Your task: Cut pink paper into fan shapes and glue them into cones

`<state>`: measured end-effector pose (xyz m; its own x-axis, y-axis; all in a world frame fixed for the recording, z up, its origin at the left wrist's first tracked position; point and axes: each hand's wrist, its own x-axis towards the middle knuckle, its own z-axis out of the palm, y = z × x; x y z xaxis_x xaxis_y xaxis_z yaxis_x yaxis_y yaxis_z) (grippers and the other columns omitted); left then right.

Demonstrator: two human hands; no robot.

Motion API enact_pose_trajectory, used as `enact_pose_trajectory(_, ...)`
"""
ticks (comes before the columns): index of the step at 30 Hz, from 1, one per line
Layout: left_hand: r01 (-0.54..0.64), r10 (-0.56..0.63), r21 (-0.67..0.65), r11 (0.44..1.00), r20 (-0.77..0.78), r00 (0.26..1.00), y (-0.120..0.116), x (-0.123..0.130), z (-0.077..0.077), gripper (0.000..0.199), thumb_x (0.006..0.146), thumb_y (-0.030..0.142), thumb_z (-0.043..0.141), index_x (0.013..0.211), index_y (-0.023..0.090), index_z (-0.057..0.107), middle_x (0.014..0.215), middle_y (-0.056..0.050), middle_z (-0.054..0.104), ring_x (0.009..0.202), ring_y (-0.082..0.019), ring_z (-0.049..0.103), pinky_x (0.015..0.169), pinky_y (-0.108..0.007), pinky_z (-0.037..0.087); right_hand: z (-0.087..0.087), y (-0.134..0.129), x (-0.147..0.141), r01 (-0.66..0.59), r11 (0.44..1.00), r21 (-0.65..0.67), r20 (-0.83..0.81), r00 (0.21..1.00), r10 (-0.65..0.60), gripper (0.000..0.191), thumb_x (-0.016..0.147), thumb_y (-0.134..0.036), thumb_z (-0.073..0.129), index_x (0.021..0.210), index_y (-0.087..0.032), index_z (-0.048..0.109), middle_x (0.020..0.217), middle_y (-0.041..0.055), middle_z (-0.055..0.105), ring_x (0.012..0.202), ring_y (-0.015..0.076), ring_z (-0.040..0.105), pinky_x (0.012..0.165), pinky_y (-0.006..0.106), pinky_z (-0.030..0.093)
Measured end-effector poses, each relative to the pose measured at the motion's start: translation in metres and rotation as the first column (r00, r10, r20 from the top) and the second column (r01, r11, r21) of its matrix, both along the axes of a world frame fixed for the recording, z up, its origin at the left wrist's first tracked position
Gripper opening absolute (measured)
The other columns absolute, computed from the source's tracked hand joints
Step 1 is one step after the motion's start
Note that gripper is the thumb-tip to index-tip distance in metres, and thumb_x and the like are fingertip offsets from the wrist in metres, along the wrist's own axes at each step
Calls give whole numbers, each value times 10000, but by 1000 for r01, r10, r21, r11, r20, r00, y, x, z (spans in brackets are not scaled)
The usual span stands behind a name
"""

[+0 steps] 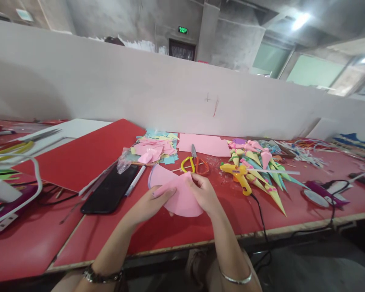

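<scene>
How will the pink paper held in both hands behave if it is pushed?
The pink paper should bend easily, since its upper edge seems curled or folded between the left hand and right hand. It is probably light, as it looks thin. It may hold some shape: the curved lower part spreads out without visible drooping.

At the centre, pink paper hides most fingers of the left hand. The frame's left edge crops yellow-handled scissors and a purple power strip. Upper left, the partition mostly conceals an unidentifiable dark shape.
</scene>
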<state>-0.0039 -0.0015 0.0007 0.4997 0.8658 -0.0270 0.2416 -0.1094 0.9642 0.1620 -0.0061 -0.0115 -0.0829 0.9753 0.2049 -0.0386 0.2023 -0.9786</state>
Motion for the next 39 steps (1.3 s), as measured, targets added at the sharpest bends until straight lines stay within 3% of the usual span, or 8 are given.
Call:
enact_pose_trajectory(9, -10, 10, -31, 999, 24, 1000, 1, 2, -1, 430, 787, 532, 423, 621, 165, 573, 553, -13, 617, 599, -168, 581, 632, -267, 472, -3, 2, 0, 69, 997, 23, -31, 997, -68, 207, 734, -344, 587, 679, -150, 636, 588, -31, 466, 558, 96, 384, 507, 207, 300)
enact_pose_trajectory(14, -92, 137, 228, 969, -192, 972, 2, -7, 11, 370, 778, 474, 447, 662, 158, 601, 660, -13, 628, 623, -158, 547, 549, -240, 420, -2, 1, 3, 51, 999, 1, 49, 998, -51, 270, 730, -368, 581, 576, -146, 573, 520, -48, 357, 510, 80, 301, 458, 208, 217)
enact_pose_trajectory(18, -58, 203, 435, 899, -295, 934, -3, -12, 27, 299, 783, 425, 464, 855, 192, 635, 857, -13, 670, 777, -165, 583, 676, -232, 427, 0, -1, 0, -70, 998, 1, 113, 991, 70, 269, 741, -380, 566, 622, -145, 621, 558, -28, 452, 547, 100, 375, 509, 214, 291)
enact_pose_trajectory(22, 44, 256, 520, 853, -490, 833, -9, -5, 31, 291, 798, 431, 432, 688, 193, 558, 614, 14, 589, 563, -133, 510, 520, -225, 349, 1, -2, -7, -227, 973, 50, 197, 957, 213, 301, 766, -372, 541, 564, -154, 591, 545, -35, 420, 558, 99, 362, 533, 218, 286)
enact_pose_trajectory(25, 118, 294, 575, 809, -571, 767, -8, 0, 26, 310, 825, 359, 364, 576, 192, 443, 500, 36, 459, 471, -114, 403, 469, -235, 252, 1, -4, -8, -253, 967, 40, 242, 941, 236, 346, 780, -372, 523, 512, -154, 515, 526, -50, 308, 531, 83, 283, 486, 216, 221)
enact_pose_trajectory(32, 142, 203, 611, 779, -460, 864, 0, 0, 16, 320, 807, 293, 340, 511, 186, 282, 461, 58, 320, 460, -87, 307, 462, -236, 189, 7, -7, -3, -315, 949, 0, 237, 922, 306, 330, 789, -409, 521, 588, -148, 536, 567, -47, 328, 552, 79, 298, 486, 204, 247)
enact_pose_trajectory(39, 106, 159, 574, 812, -392, 906, 0, 0, 16, 351, 819, 363, 346, 522, 183, 298, 486, 61, 284, 475, -78, 286, 455, -215, 200, 10, -8, 2, -331, 943, 24, 301, 902, 309, 424, 793, -426, 494, 490, -185, 322, 543, -52, 220, 510, 72, 212, 453, 221, 176)
